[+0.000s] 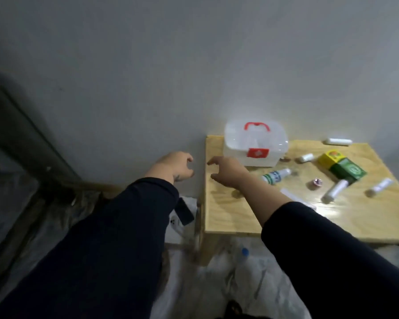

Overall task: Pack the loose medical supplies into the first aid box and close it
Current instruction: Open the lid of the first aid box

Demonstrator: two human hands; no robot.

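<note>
White box (255,147) shut on wooden table (226,217).
Left hand (176,166) and right hand (226,172) hover empty, fingers loosely spread.

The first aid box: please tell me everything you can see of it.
The first aid box is white, translucent-looking plastic with rounded corners, a red carry handle on its lid and a red latch with a white cross in front. The lid is shut. It stands upright at the wooden table's far edge, by the wall; neither hand touches it.
</note>
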